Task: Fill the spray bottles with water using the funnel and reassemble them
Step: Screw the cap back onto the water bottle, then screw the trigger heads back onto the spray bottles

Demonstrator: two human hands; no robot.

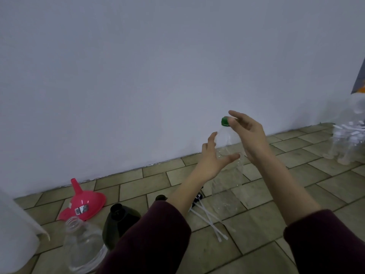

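Note:
A tall clear plastic bottle [229, 178] with a green cap [225, 121] is held upright above the tiled floor. My left hand [214, 159] wraps around its upper body. My right hand [246, 133] has its fingertips on the green cap. A pink funnel [83, 202] lies upside down on the floor at the left, spout up. In front of it stands an open clear bottle [83, 246] without a cap, and beside that a dark bottle [120, 222] with an open neck. White dip tubes [209, 220] with a black spray head lie on the floor under my left arm.
A white container [15, 234] stands at the lower left edge. Several clear bottles [347, 139] are grouped at the far right by the wall. A plain wall [158, 66] runs behind everything. My dark red sleeves fill the bottom of the view.

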